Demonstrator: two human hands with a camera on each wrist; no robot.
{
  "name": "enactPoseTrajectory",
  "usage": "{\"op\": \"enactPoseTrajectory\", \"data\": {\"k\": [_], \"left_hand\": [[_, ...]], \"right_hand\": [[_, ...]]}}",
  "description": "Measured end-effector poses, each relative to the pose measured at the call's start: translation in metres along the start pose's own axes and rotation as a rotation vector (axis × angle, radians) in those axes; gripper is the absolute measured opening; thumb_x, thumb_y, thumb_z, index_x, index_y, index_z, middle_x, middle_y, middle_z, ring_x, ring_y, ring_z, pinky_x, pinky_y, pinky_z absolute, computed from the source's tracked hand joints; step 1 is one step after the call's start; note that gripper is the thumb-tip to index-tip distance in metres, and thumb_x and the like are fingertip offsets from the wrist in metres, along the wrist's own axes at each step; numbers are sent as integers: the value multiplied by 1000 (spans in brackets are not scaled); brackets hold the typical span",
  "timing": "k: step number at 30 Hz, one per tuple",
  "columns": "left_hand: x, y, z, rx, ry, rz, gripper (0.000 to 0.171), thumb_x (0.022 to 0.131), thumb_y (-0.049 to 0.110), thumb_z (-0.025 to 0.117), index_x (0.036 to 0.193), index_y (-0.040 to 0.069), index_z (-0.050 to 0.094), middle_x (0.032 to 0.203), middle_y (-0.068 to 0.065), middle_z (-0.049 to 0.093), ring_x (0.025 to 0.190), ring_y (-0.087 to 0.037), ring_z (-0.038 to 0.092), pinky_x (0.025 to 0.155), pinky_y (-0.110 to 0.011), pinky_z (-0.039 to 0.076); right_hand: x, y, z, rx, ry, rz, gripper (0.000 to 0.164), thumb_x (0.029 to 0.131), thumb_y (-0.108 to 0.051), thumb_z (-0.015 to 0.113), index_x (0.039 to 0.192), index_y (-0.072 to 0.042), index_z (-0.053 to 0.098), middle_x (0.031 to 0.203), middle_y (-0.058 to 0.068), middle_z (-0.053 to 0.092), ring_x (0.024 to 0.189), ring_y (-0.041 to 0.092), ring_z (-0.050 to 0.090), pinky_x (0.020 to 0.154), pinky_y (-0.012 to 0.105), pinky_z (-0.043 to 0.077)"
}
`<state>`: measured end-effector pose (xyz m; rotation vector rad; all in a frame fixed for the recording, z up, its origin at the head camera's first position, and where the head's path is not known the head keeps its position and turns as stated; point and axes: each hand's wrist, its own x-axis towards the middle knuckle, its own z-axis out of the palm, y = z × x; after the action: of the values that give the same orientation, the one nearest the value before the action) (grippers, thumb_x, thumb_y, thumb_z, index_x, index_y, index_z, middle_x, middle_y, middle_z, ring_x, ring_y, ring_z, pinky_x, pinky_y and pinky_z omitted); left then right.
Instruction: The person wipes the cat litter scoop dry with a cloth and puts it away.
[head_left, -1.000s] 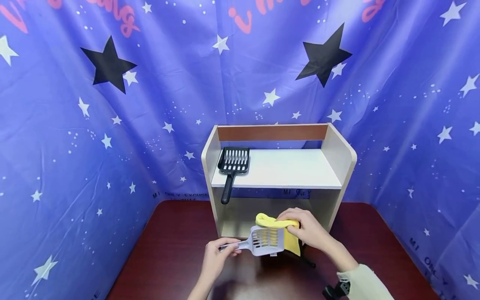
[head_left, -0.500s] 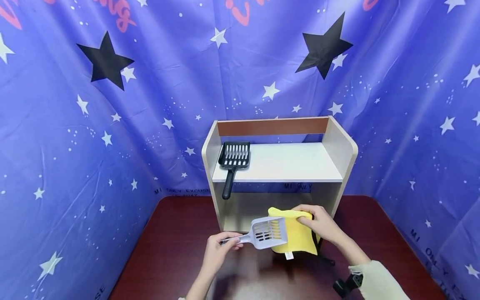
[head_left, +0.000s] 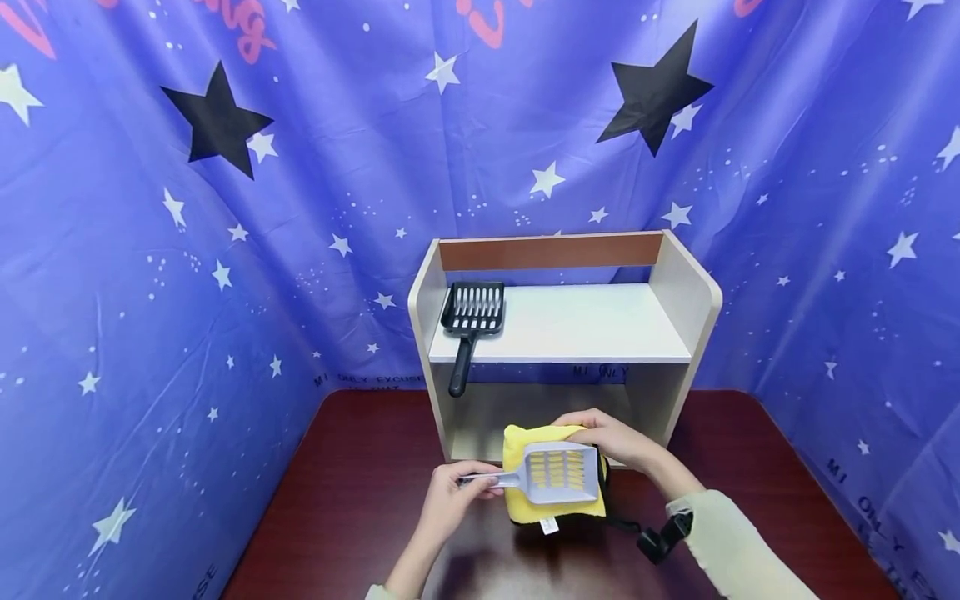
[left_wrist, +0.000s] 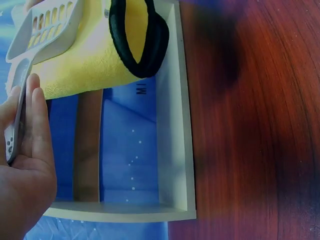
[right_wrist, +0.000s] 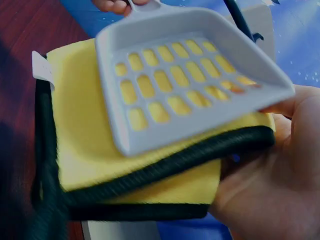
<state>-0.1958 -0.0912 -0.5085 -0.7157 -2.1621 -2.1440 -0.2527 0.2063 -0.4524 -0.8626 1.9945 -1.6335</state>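
A light grey slotted litter scoop point(head_left: 562, 496) is held up over the table, its handle pinched between the thumb and fingers of my left hand point(head_left: 450, 496). Behind the scoop lies a folded yellow cloth point(head_left: 514, 454) with dark edging and a small white tag. My right hand point(head_left: 615, 439) grips this cloth from the far right side. In the right wrist view, yellow shows through the slots of the scoop, and the cloth point(right_wrist: 75, 120) is spread against its underside. Some right fingers are hidden behind the scoop and cloth.
A pale two-level shelf unit point(head_left: 693, 304) stands at the back of the dark red table point(head_left: 345, 500). On its upper white board, at the left, lies a black slotted scoop point(head_left: 463, 367), handle jutting over the front edge. A blue star-print curtain point(head_left: 337, 150) encloses the table.
The cloth first shifted right and unfolded, then moved left behind the scoop, so that it now backs the whole slotted part. The left hand keeps its hold on the handle.
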Motion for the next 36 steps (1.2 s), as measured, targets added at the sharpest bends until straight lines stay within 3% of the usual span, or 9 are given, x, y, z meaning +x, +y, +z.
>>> {"op": "enactPoseTrajectory", "data": {"k": [3,6,16,23,28,32,36], "left_hand": [[2,1,-1,5,1,-4,25,94,7,66,104,-17,69,94,-36,70,76,-9,74,71,-36,62],[3,0,-2,7,3,-12,25,94,6,66,103,-17,69,94,-36,70,75,-9,74,71,-34,62],[3,-7,-7,12,28,-21,25,94,6,66,103,-17,69,95,-36,70,74,-5,73,71,-35,62],[4,-11,-14,18,54,-11,23,93,3,66,101,-18,68,94,-37,69,72,-3,72,70,-30,62],[4,-12,-15,26,90,-27,22,92,2,67,102,-17,69,95,-37,69,71,-4,73,69,-29,62],[3,-13,-16,23,118,-27,23,92,1,66,103,-19,68,96,-38,68,72,-5,73,69,-33,62],[3,-12,-15,-17,186,-77,21,91,-2,65,102,-20,67,97,-39,67,71,-5,73,70,-32,62]], "right_hand": [[-2,3,-4,102,-37,13,33,98,-1,49,125,18,51,104,-5,73,86,7,67,74,23,58],[-6,5,-6,128,-42,16,33,98,-1,49,125,18,50,104,-3,73,86,8,69,71,23,59],[-21,7,-12,117,14,22,32,97,0,51,124,18,51,104,-2,74,84,9,72,68,24,60],[-37,6,-18,92,48,42,29,99,-2,52,125,7,59,103,-3,74,83,10,73,69,26,61],[-47,9,-22,50,76,21,33,99,-4,52,126,15,53,101,-6,74,81,9,72,69,27,61],[-55,13,-19,-12,155,-2,33,99,-5,53,125,16,53,96,-8,74,78,8,72,67,26,60],[-62,21,-10,-18,301,-1,33,99,-6,55,125,15,54,92,-10,73,74,7,71,65,26,60]]}}
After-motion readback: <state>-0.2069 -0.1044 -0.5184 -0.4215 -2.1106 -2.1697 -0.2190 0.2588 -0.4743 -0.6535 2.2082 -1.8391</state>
